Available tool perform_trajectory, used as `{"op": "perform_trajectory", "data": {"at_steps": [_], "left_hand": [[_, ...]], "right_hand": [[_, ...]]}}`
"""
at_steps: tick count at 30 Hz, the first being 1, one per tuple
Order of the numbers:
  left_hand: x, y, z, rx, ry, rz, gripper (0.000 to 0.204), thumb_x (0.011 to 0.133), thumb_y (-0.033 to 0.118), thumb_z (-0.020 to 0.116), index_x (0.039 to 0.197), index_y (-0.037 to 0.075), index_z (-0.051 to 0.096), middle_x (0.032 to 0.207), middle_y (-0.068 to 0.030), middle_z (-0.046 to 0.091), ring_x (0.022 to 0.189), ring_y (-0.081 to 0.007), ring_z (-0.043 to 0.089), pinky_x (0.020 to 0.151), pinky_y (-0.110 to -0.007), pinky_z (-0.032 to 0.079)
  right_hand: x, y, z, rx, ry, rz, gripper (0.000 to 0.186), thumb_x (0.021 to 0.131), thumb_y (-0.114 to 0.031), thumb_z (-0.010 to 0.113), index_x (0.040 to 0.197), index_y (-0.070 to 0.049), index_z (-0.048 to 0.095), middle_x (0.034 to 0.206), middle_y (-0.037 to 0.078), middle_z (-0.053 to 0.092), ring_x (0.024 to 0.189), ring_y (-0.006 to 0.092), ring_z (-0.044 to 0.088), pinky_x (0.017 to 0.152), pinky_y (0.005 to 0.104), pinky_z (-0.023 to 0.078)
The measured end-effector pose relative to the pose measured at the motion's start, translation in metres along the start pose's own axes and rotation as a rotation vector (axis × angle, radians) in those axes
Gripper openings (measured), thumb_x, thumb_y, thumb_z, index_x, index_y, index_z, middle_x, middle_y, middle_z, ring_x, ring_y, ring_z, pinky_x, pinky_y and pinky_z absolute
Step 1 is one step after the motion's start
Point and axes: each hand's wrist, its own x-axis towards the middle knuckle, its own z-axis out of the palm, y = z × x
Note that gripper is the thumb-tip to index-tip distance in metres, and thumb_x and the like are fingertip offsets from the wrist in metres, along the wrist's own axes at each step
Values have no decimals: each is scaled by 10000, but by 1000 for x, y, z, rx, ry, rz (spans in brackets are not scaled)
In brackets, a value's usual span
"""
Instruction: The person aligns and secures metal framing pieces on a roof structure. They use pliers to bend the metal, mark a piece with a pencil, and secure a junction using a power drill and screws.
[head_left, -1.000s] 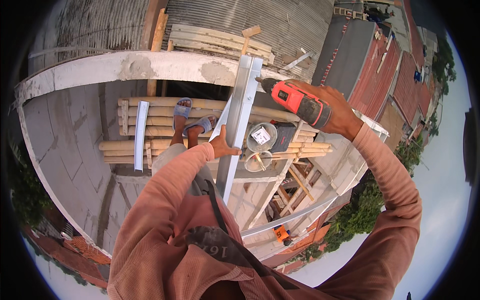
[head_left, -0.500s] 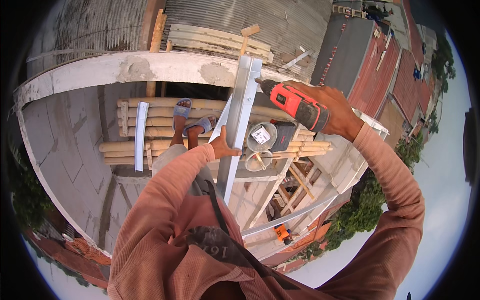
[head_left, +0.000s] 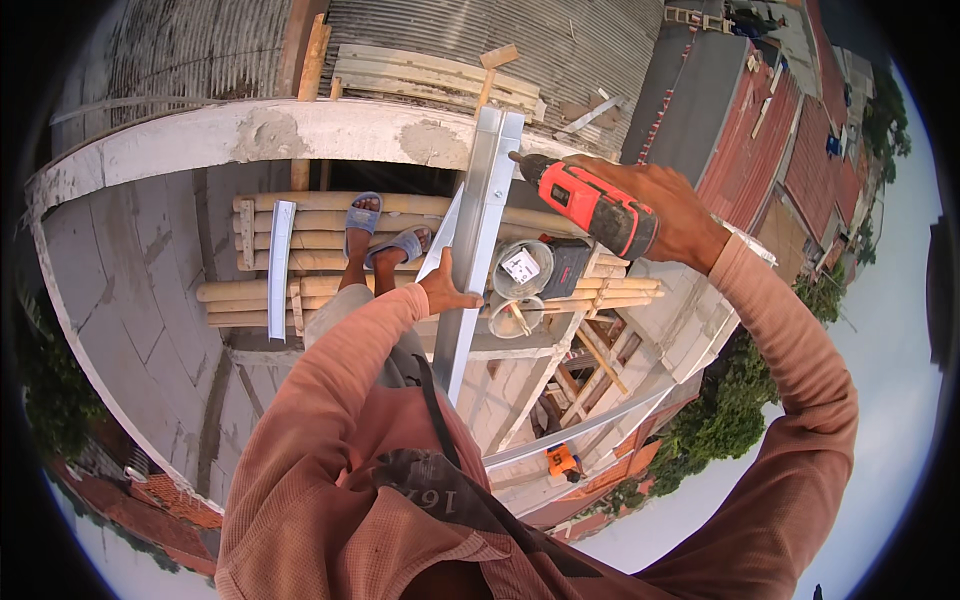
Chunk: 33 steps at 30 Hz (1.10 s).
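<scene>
A long silver metal channel (head_left: 468, 265) stretches away from my body, its far end over the white wall top. My left hand (head_left: 446, 290) grips it near the middle, thumb across its face and the other fingers partly hidden. My right hand (head_left: 672, 205) is wrapped round a red and black cordless drill (head_left: 588, 203). The drill points left, its tip close to the channel's right edge near the far end; whether they touch I cannot tell. A small screw head (head_left: 497, 194) shows on the channel below the tip.
My sandalled feet (head_left: 362, 215) stand on bamboo poles (head_left: 310, 222) laid as a platform over a drop. Clear buckets (head_left: 524, 268) and a dark case (head_left: 568, 268) sit right of the channel. Another metal strip (head_left: 281, 270) lies left. Below, a person in orange (head_left: 563, 460) is visible.
Very little differs. My right elbow has shifted slightly outward, and the drill stays beside the channel's far end. My left hand keeps its hold.
</scene>
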Motion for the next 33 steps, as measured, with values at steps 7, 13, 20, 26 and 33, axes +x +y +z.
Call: {"op": "perform_trajectory", "data": {"at_steps": [7, 13, 20, 26, 33], "left_hand": [[2, -1, -3, -69, -19, 59, 1471, 669, 538, 857, 1476, -179, -143, 1426, -397, 435, 1307, -411, 536, 1112, -314, 408], [4, -7, 2, -54, 2, 48, 1502, 668, 566, 850, 1479, -190, -163, 1460, -401, 397, 1341, -412, 505, 1132, -312, 385], [6, -17, 8, -42, -29, 58, 1520, 662, 590, 842, 1479, -186, -177, 1496, -409, 343, 1390, -415, 448, 1160, -320, 352], [6, -10, 3, -46, -23, 69, 1514, 657, 582, 850, 1480, -182, -166, 1478, -403, 365, 1365, -417, 473, 1141, -322, 373], [-3, 3, -3, -114, 13, 95, 1446, 652, 540, 877, 1502, -111, -94, 1466, -377, 389, 1348, -410, 489, 1132, -345, 383]], "right_hand": [[4, 3, -3, -30, -32, 10, 688, 808, -375, 732, 1433, -209, 497, 1064, 125, 737, 893, 387, 704, 768, 505, 558], [7, 7, -2, -43, -25, -16, 703, 796, -401, 743, 1429, -209, 505, 1050, 120, 742, 878, 379, 706, 753, 496, 555], [7, 7, 1, -6, -24, -11, 669, 806, -400, 739, 1412, -222, 517, 1087, 118, 735, 907, 374, 702, 782, 498, 546], [9, 13, 6, 6, 8, -12, 646, 815, -411, 741, 1397, -227, 530, 1060, 116, 737, 922, 373, 699, 794, 490, 542], [12, 9, -2, -95, -103, -13, 826, 732, -344, 782, 1484, -162, 493, 1248, 142, 693, 995, 385, 687, 796, 472, 544]]}}
